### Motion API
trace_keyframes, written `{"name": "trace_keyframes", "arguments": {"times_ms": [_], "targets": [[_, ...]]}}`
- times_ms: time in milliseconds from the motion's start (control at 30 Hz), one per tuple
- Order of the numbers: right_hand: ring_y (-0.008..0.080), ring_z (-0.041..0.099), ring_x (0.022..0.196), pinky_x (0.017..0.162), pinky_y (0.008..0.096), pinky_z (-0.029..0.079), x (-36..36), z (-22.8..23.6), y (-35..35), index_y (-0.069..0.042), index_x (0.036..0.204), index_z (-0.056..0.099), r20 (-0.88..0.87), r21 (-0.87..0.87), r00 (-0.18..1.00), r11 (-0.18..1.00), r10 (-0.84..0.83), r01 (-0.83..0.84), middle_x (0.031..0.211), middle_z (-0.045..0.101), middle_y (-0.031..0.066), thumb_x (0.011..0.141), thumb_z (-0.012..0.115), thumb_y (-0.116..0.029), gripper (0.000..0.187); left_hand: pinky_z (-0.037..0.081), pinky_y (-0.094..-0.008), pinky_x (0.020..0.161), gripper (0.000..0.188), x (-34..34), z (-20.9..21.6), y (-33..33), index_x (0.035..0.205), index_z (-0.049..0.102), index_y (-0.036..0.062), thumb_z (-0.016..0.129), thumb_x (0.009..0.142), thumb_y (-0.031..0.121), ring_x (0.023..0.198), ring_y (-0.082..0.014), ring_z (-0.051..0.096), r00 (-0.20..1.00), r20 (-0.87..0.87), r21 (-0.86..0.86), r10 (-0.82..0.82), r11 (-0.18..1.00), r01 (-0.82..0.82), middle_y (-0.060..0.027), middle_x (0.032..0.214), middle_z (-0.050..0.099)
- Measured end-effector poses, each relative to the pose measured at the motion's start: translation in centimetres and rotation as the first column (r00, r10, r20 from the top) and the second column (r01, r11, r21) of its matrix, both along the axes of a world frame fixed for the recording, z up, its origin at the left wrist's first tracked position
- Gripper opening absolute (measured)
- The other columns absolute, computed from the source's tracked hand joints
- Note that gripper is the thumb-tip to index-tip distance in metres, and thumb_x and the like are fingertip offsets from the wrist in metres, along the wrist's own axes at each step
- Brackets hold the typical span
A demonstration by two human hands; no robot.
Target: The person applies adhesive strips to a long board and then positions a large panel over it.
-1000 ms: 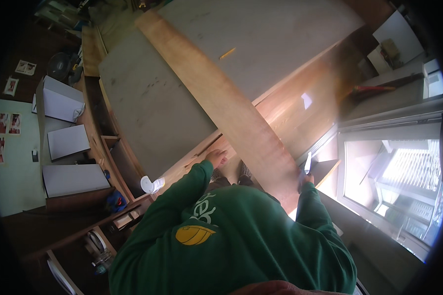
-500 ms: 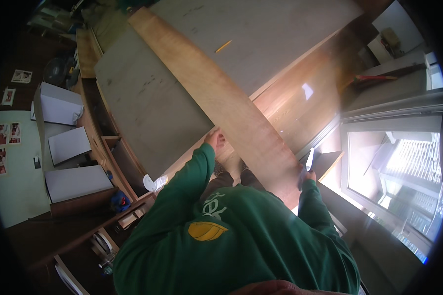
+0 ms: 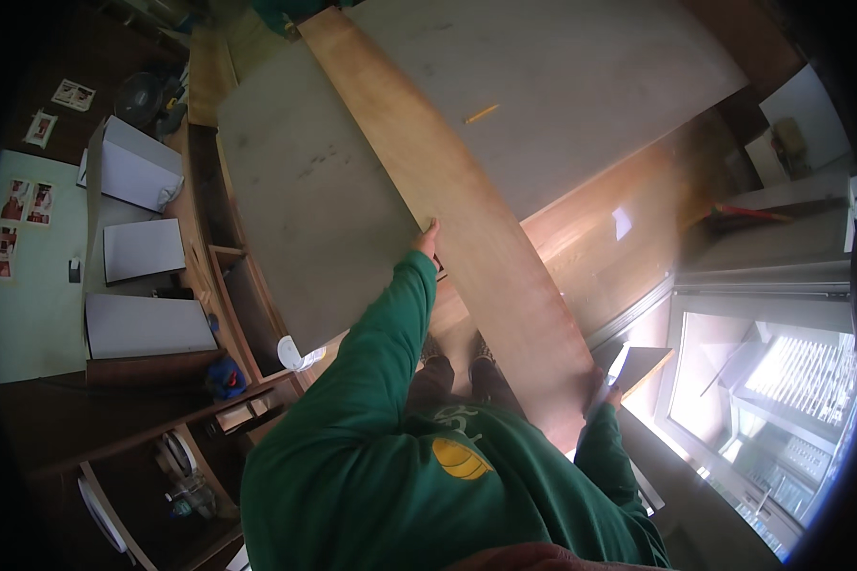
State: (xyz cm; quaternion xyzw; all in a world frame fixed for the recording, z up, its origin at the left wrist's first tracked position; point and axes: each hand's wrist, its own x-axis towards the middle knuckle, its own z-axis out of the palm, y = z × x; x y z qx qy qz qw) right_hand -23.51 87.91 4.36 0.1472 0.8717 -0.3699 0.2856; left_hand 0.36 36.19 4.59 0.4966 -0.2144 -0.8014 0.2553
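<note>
A long, light-brown wooden board (image 3: 467, 209) runs slantwise from the far left to near my right side, across a large grey panel (image 3: 305, 181). My left hand (image 3: 430, 240) grips its left edge, thumb on top and fingers underneath, out of sight. At the near right edge, my right hand (image 3: 607, 388) is closed on the board, its fingers partly hidden. A bright, blade-like shape (image 3: 619, 362) shows beside that hand; whether it is held I cannot tell. Green cloth, perhaps another person's sleeve (image 3: 278, 14), appears at the board's far end.
A yellow pencil (image 3: 481, 114) lies on the grey panel. A white round container (image 3: 290, 354) stands by the left cabinet's wooden dividers (image 3: 227, 255). White box-like pieces (image 3: 143, 249) line the left. A window (image 3: 790, 371) and a small panel (image 3: 646, 369) are at right.
My left hand has moved up along the board's left edge, its thumb now over the top. My right hand stays at the near end. The whole view has shifted slightly.
</note>
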Motion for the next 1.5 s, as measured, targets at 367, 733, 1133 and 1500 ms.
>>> {"name": "trace_keyframes", "arguments": {"times_ms": [367, 733, 1133, 1500], "targets": [[0.0372, 0.054, 0.12, 0.104, 0.0413, 0.041, -0.9, -2.5, 1.4, 0.007, 0.126, 0.056, 0.02, 0.025, 1.0, 1.0, 0.008, -0.009, 0.125, 0.059, 0.0266, 0.068, 0.075, -0.059, 0.09, 0.047, -0.045, 0.1, 0.051, 1.7, -0.3, -0.3, 0.132, 0.049, 0.0063, 0.053, 0.098, 0.043, 0.119, -0.026, 0.055, 0.994, -0.084, -0.066, 0.067, 0.995, -0.073, -0.0102, 0.13, 0.057], [0.0373, 0.06, 0.112, 0.098, 0.042, 0.045, 0.8, 8.0, -3.8, 0.002, 0.115, 0.065, -0.004, 0.214, 0.979, 0.957, 0.204, -0.198, 0.114, 0.066, 0.0229, 0.068, 0.072, -0.059, 0.077, 0.046, -0.0435, 0.101, 0.053, 4.8, 2.5, 2.3, 0.132, 0.05, 0.0048, 0.054, 0.096, 0.045, 0.117, -0.0266, 0.057, 0.987, -0.144, -0.016, 0.073, 0.997, -0.076, -0.0108, 0.128, 0.059], [0.0371, 0.06, 0.112, 0.103, 0.0418, 0.039, 0.0, 13.0, -6.0, -0.011, 0.109, 0.072, 0.032, 0.372, 0.93, 0.859, 0.367, -0.352, 0.106, 0.07, 0.017, 0.073, 0.066, -0.061, 0.062, 0.042, -0.0431, 0.104, 0.057, 8.7, 5.7, 6.5, 0.138, 0.044, 0.0051, 0.048, 0.099, 0.046, 0.123, -0.0276, 0.052, 0.981, -0.135, -0.065, 0.139, 0.987, -0.149, -0.0093, 0.134, 0.055], [0.0229, 0.062, 0.078, 0.071, 0.038, 0.051, -5.5, 6.3, -6.1, 0.014, 0.103, 0.063, -0.088, -0.034, 0.891, 0.893, 0.445, -0.45, 0.088, 0.068, 0.0174, 0.075, 0.075, -0.039, 0.061, 0.055, -0.0393, 0.087, 0.045, 12.9, 6.9, 8.9, 0.126, 0.053, 0.0062, 0.056, 0.097, 0.04, 0.103, -0.0239, 0.065, 0.925, -0.176, -0.076, 0.336, 0.932, -0.353, -0.0095, 0.117, 0.064]]}}
